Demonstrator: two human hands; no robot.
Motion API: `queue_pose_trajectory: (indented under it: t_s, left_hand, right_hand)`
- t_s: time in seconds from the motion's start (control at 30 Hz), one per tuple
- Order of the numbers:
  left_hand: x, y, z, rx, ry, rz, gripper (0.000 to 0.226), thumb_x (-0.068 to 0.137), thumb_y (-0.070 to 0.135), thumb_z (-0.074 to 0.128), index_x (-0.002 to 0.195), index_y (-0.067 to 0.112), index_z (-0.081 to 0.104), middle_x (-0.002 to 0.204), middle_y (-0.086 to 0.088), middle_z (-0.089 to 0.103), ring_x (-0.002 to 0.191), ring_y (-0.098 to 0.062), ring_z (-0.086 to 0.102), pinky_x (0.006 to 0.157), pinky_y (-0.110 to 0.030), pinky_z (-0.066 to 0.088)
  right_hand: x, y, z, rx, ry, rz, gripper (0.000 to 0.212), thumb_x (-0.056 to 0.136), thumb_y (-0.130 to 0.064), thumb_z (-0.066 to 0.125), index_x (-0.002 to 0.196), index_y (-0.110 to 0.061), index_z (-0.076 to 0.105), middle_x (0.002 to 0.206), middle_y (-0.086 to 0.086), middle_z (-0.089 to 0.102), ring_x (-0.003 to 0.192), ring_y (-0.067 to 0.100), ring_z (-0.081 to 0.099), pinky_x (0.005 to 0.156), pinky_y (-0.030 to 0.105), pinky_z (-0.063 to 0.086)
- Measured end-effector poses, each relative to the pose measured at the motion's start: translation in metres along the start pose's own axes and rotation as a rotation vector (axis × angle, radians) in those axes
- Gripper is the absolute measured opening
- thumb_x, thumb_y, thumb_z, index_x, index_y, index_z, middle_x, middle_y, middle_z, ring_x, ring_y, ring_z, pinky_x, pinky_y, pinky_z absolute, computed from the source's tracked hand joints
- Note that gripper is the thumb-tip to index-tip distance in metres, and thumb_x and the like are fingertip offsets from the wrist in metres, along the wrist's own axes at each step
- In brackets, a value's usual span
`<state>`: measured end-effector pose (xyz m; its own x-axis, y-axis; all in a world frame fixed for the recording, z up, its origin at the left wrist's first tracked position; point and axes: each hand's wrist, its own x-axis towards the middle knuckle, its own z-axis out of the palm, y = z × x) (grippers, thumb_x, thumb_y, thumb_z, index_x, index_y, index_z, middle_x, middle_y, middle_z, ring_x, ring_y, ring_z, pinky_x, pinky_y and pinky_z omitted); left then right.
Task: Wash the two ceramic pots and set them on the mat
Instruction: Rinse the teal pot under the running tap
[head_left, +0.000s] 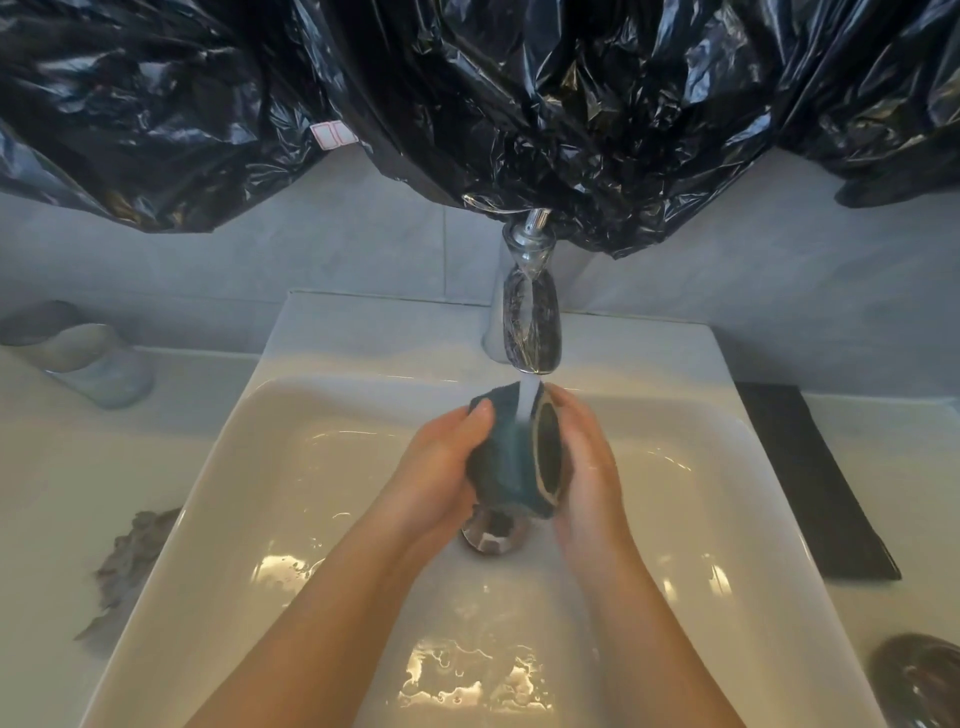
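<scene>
Here, tap water (527, 405) falls between teal sponge (500, 460) and tipped pot (549, 452).

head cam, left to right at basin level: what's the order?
grey rag → left hand → teal scrub pad → ceramic pot → right hand → black mat
</scene>
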<state>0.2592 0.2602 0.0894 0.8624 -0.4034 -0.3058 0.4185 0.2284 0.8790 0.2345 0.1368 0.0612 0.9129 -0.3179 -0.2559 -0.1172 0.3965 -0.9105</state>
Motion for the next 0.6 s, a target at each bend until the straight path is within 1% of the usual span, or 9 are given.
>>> queue_pose_trajectory:
  t_s: [0.07, 0.1, 0.2, 0.27, 0.33, 0.43, 0.5, 0.57, 0.6]
  left_hand:
    - [-0.001, 0.001, 0.001, 0.031, 0.007, 0.015, 0.031, 0.101, 0.018, 0.040, 0.113, 0.000, 0.062, 0.103, -0.019, 0.069, 0.093, -0.029, 0.068, 0.089, -0.051, 0.051]
    - [-0.003, 0.002, 0.002, 0.041, -0.021, 0.030, 0.029, 0.100, 0.017, 0.042, 0.117, 0.002, 0.061, 0.106, -0.018, 0.069, 0.097, -0.029, 0.067, 0.090, -0.051, 0.051]
    - [-0.009, -0.006, 0.001, 0.228, -0.131, 0.081, 0.038, 0.091, 0.028, 0.048, 0.126, 0.016, 0.057, 0.118, -0.008, 0.068, 0.107, -0.023, 0.065, 0.093, -0.046, 0.053]
    - [-0.012, -0.010, 0.002, 0.390, -0.074, 0.138, 0.028, 0.090, 0.032, 0.048, 0.113, 0.027, 0.063, 0.104, 0.004, 0.072, 0.099, -0.013, 0.068, 0.086, -0.038, 0.056]
    - [-0.012, -0.006, 0.005, 0.353, -0.009, 0.143, 0.022, 0.098, 0.030, 0.046, 0.102, 0.024, 0.066, 0.094, 0.005, 0.073, 0.093, -0.012, 0.069, 0.085, -0.036, 0.054]
    - [-0.007, 0.002, 0.011, 0.211, 0.056, 0.074, 0.035, 0.102, 0.034, 0.036, 0.104, 0.024, 0.069, 0.096, -0.002, 0.074, 0.095, -0.019, 0.070, 0.092, -0.046, 0.053]
    - [-0.005, -0.001, 0.013, 0.231, 0.065, 0.092, 0.034, 0.099, 0.038, 0.038, 0.102, 0.025, 0.069, 0.097, -0.004, 0.073, 0.096, -0.022, 0.069, 0.093, -0.047, 0.052]
    - [-0.008, -0.009, 0.013, 0.366, 0.049, 0.184, 0.034, 0.091, 0.042, 0.038, 0.098, 0.026, 0.067, 0.094, -0.001, 0.071, 0.096, -0.021, 0.067, 0.089, -0.042, 0.053]
    - [-0.009, -0.012, 0.012, 0.436, 0.049, 0.220, 0.034, 0.089, 0.042, 0.037, 0.098, 0.025, 0.066, 0.095, -0.001, 0.070, 0.095, -0.019, 0.066, 0.088, -0.041, 0.053]
  right_hand:
    - [0.000, 0.009, 0.005, -0.199, -0.061, -0.130, 0.053, 0.082, -0.044, 0.056, 0.132, -0.029, 0.056, 0.129, -0.001, 0.063, 0.115, 0.016, 0.063, 0.089, 0.030, 0.055]
    - [-0.001, 0.012, 0.006, -0.192, -0.084, -0.128, 0.057, 0.081, -0.048, 0.056, 0.135, -0.030, 0.053, 0.132, -0.001, 0.061, 0.116, 0.014, 0.062, 0.090, 0.031, 0.056]
    - [-0.003, 0.004, 0.008, 0.024, -0.132, 0.123, 0.059, 0.082, -0.059, 0.060, 0.128, -0.022, 0.061, 0.118, 0.003, 0.069, 0.101, 0.016, 0.069, 0.072, 0.028, 0.057]
    - [-0.004, 0.002, 0.010, 0.068, -0.223, 0.244, 0.051, 0.086, -0.058, 0.055, 0.116, -0.018, 0.067, 0.104, 0.005, 0.070, 0.094, 0.022, 0.068, 0.068, 0.030, 0.053]
    - [-0.007, 0.008, 0.011, 0.058, -0.243, 0.121, 0.046, 0.088, -0.045, 0.054, 0.127, -0.021, 0.057, 0.114, 0.009, 0.066, 0.101, 0.025, 0.066, 0.071, 0.030, 0.055]
    - [-0.009, 0.013, 0.011, -0.007, -0.281, -0.065, 0.056, 0.080, -0.031, 0.052, 0.135, -0.030, 0.047, 0.126, 0.009, 0.059, 0.108, 0.019, 0.066, 0.074, 0.025, 0.056]
    - [-0.010, 0.011, 0.011, 0.034, -0.242, -0.041, 0.054, 0.079, -0.035, 0.054, 0.132, -0.024, 0.050, 0.117, 0.006, 0.065, 0.098, 0.013, 0.069, 0.069, 0.023, 0.055]
    - [-0.006, 0.008, 0.014, 0.140, -0.236, 0.125, 0.052, 0.086, -0.044, 0.053, 0.126, -0.010, 0.053, 0.096, 0.005, 0.068, 0.089, 0.021, 0.067, 0.063, 0.028, 0.054]
    - [-0.005, 0.006, 0.017, 0.183, -0.248, 0.219, 0.049, 0.090, -0.047, 0.052, 0.121, -0.009, 0.056, 0.089, 0.004, 0.067, 0.086, 0.022, 0.065, 0.063, 0.030, 0.053]
